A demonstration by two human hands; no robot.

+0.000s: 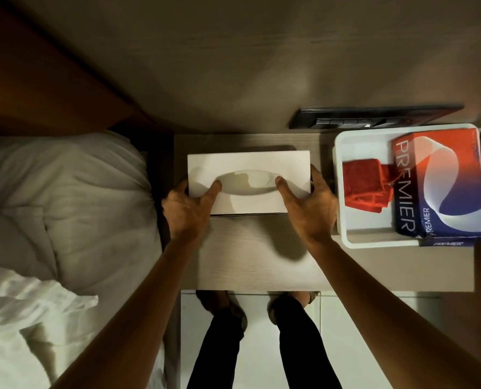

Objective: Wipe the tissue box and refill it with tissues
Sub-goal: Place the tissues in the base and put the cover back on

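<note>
A white tissue box [247, 167] with an oval slot on top rests on the wooden bedside table [250, 254]. My left hand [187, 209] grips its left end, thumb at the slot's left edge. My right hand [308, 209] grips the right end, thumb at the slot's right edge. No tissue shows in the slot. To the right, a white tray [354, 234] holds a folded red cloth [365, 189] and a red-and-blue Premier tissue pack [441, 186].
A bed with white pillows [65, 209] lies close on the left. A dark switch panel [374, 117] sits on the wall behind the tray. My legs and feet stand on the white floor [259, 346] below the table's front edge.
</note>
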